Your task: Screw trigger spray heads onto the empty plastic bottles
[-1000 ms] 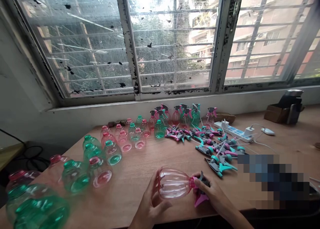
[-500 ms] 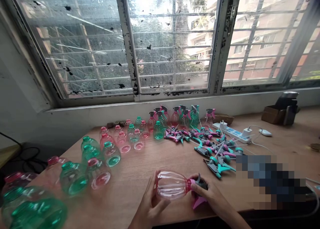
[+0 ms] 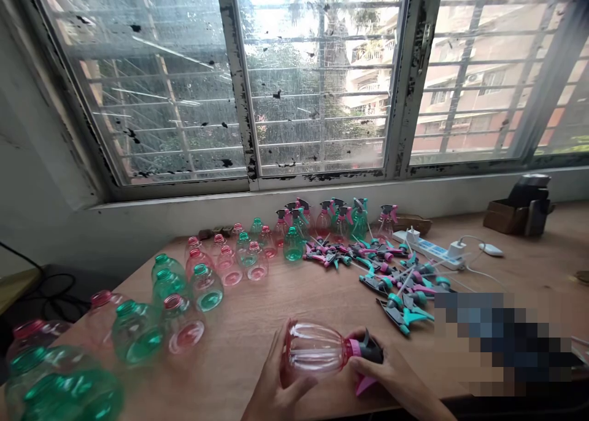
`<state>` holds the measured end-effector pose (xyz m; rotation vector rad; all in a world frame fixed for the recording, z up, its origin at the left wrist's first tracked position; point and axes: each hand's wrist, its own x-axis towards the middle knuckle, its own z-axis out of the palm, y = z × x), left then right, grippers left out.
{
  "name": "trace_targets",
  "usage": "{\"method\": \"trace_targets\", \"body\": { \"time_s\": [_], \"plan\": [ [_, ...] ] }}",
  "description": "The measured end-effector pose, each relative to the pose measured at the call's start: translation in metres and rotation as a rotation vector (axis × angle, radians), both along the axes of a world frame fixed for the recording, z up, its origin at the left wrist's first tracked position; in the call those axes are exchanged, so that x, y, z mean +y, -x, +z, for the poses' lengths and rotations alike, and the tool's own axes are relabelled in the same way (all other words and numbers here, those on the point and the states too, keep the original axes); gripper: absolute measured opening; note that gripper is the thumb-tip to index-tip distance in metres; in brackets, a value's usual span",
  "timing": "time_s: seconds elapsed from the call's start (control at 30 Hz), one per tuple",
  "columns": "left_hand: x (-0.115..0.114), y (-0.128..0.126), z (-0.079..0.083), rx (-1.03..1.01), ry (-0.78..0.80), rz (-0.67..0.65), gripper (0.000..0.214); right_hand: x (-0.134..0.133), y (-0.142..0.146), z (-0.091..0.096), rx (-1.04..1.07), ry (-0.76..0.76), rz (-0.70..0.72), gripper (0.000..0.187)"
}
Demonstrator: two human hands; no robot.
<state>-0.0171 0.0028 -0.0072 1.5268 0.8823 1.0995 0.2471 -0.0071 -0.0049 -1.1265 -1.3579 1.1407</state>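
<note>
A clear pink spray bottle (image 3: 317, 350) lies sideways between my hands, near the table's front edge. Around its base at the left, my left hand (image 3: 280, 375) is closed, thumb below and fingers behind. At the neck end, my right hand (image 3: 384, 369) grips the spray head (image 3: 369, 350), which is black and pink and sits on the bottle's mouth. Its pink trigger points down toward the table edge. A white tube shows inside the bottle. Beyond my right hand lies a heap of loose spray heads (image 3: 405, 311) in teal, pink and black.
Open pink and green bottles (image 3: 138, 335) line the table's left side. Several bottles with spray heads (image 3: 341, 221) stand by the wall. At the right are a power strip (image 3: 432, 250), a white plug-in adapter cable, a brown box (image 3: 510, 217) and a blurred-out dark object (image 3: 506, 335).
My right fingers have shifted around the spray head, and its pink trigger shows a little differently. The bottle stays in both hands. The whole view has moved slightly.
</note>
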Motion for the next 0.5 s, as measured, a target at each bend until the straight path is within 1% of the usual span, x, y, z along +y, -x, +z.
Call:
{"method": "trace_targets", "body": {
  "time_s": [0.1, 0.23, 0.37, 0.43, 0.5],
  "plan": [
    [-0.001, -0.001, 0.006, -0.014, 0.007, -0.009, 0.093, 0.000, 0.001, 0.000, 0.017, 0.014, -0.011, 0.045],
    [-0.003, 0.000, 0.006, -0.006, 0.008, -0.017, 0.094, -0.001, 0.000, 0.004, 0.006, 0.016, -0.059, 0.047],
    [-0.008, 0.000, 0.009, -0.061, -0.004, -0.063, 0.107, -0.003, 0.000, 0.005, 0.023, 0.034, -0.037, 0.044],
    [-0.010, 0.000, 0.011, -0.106, 0.013, -0.096, 0.103, -0.002, -0.001, 0.004, 0.029, 0.042, -0.028, 0.044],
    [-0.010, -0.001, 0.013, -0.144, 0.041, -0.122, 0.092, -0.002, -0.001, 0.003, 0.026, 0.043, -0.030, 0.045]
  ]
}}
